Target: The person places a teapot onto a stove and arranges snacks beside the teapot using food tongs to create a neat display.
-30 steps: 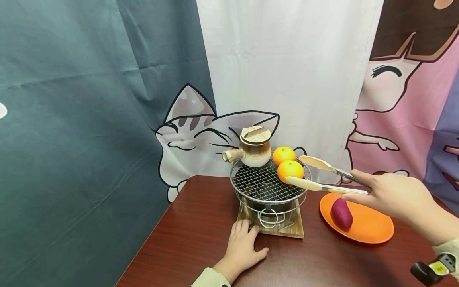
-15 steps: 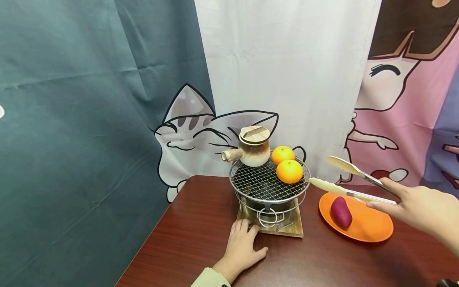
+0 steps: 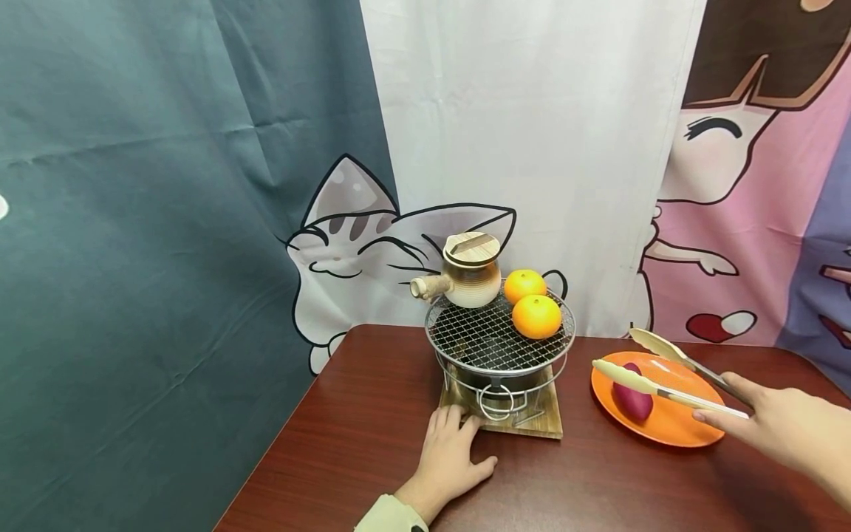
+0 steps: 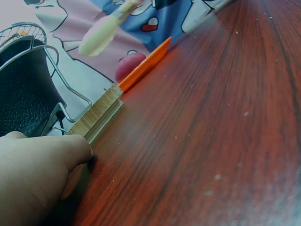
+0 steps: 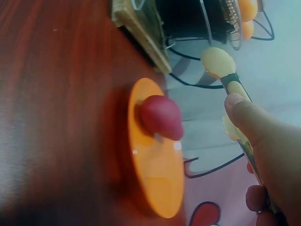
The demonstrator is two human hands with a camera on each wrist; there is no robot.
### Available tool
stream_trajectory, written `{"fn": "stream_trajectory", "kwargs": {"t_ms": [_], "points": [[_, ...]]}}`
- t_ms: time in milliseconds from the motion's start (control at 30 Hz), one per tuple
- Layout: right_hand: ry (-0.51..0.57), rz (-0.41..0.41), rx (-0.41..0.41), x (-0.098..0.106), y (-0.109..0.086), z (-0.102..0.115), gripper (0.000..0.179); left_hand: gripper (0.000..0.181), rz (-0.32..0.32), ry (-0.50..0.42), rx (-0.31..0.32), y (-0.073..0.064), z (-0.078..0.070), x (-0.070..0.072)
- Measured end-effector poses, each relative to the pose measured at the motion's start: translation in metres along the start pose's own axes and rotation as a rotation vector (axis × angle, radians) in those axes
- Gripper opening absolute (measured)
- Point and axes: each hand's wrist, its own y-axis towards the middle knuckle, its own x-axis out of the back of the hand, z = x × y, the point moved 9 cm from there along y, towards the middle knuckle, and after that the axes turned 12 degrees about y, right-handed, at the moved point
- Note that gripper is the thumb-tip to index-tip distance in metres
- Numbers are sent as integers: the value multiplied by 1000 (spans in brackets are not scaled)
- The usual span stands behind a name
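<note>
My right hand (image 3: 787, 425) grips a pair of tongs (image 3: 698, 403) with cream-coloured tips, spread apart and holding nothing. The tongs hang over an orange plate (image 3: 688, 436) on which a purple sweet potato (image 3: 634, 403) lies, partly covered by the near tip in the head view. In the right wrist view the sweet potato (image 5: 161, 117) sits apart from the tips. My left hand (image 3: 447, 462) rests on the table with fingers spread, its fingertips at the front left edge of the wooden board (image 3: 541, 425) under the grill.
On the round wire grill (image 3: 492, 343) stand a clay teapot (image 3: 473, 284) with a wooden lid and side handle, and two oranges, a front one (image 3: 536, 318) and a back one (image 3: 524, 284). A printed curtain (image 3: 545, 148) hangs behind the dark red table (image 3: 372, 399).
My right hand has drawn the tongs away from the front orange, rightward and down over the plate. The oranges stay on the grill. My left hand has kept its place.
</note>
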Motion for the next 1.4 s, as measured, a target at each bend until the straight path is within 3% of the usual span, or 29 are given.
{"fn": "stream_trajectory", "kwargs": {"t_ms": [167, 433, 667, 1067, 1400], "points": [[19, 38, -24, -18, -8, -3, 78, 56, -2, 2, -2, 0, 0, 0], [-13, 94, -67, -43, -19, -11, 89, 56, 16, 3, 1, 1, 0, 0], [-9, 31, -21, -48, -22, -13, 84, 56, 11, 2, 1, 1, 0, 1], [-22, 73, -30, -60, -20, -27, 87, 55, -2, 4, 2, 1, 0, 1], [3, 40, -6, -48, -21, -18, 80, 54, -26, 10, -8, 1, -2, 4]]}}
